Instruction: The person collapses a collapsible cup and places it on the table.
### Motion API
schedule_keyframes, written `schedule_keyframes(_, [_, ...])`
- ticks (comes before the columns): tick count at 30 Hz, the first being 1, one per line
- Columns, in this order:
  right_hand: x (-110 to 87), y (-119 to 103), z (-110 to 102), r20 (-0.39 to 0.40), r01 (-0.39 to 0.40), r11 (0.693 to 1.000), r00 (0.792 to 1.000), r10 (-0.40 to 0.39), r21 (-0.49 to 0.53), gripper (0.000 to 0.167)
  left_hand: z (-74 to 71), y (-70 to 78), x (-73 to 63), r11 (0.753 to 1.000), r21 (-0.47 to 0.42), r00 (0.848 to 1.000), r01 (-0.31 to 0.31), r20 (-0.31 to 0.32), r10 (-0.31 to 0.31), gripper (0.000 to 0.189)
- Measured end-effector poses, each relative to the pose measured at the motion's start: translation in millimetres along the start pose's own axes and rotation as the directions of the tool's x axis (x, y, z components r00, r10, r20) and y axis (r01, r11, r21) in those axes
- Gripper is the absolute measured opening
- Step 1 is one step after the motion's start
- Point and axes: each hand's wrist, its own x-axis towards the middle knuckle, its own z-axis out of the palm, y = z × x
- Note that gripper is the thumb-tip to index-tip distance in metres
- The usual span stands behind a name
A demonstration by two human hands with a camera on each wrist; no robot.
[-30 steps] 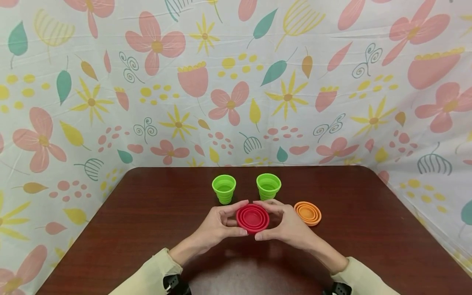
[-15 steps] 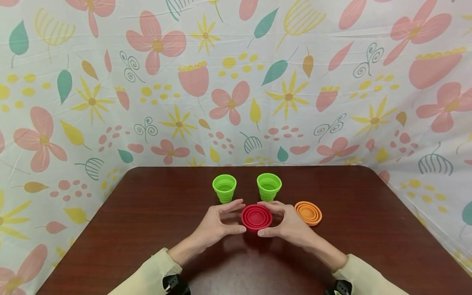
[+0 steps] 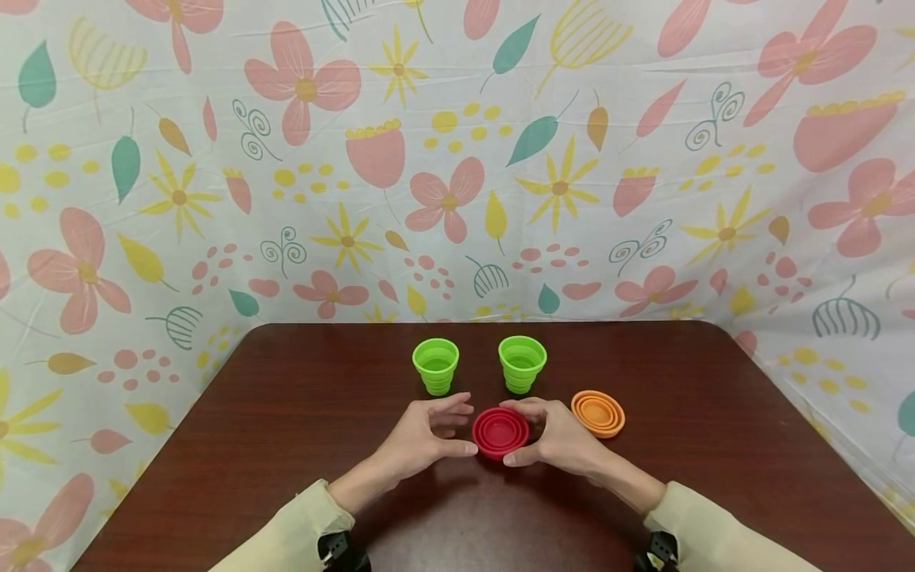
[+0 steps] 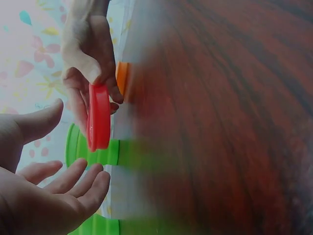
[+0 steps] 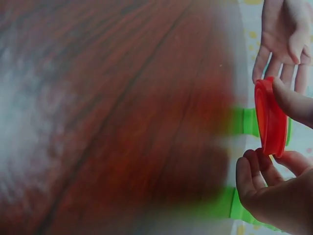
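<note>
A red collapsible cup (image 3: 500,431), folded flat into rings, is held just above the dark table in the head view. My right hand (image 3: 565,437) pinches its right side between thumb and fingers; the right wrist view shows the red cup (image 5: 274,120) edge-on in that grip. My left hand (image 3: 422,435) is to the left of it, fingers spread and holding nothing. A gap shows between the left hand (image 4: 49,188) and the red cup (image 4: 100,117) in the left wrist view.
Two green collapsible cups (image 3: 436,367), both extended and upright, stand side by side behind the hands. A flattened orange collapsible cup (image 3: 597,414) lies behind the right wrist. A floral cloth (image 3: 457,183) hangs beyond the table's far edge (image 3: 343,324).
The red cup has shifted slightly right and come lower toward the table with the right hand. The left hand has let go of it and its fingers stand apart from it.
</note>
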Motion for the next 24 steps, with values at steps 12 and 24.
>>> schedule_keyframes(12, [5.3, 8, -2, -0.001, -0.031, 0.997, 1.000, 0.031, -0.068, 0.081, 0.4, -4.8, 4.0, 0.999, 0.045, 0.999, 0.019, 0.026, -0.020, 0.075])
schedule_keyframes(24, [9.1, 12, -4, 0.002, -0.014, 0.984, 1.000, 0.014, -0.177, 0.083, 0.9, -9.8, 6.7, 0.997, 0.071, 0.999, 0.016, 0.034, -0.018, 0.072])
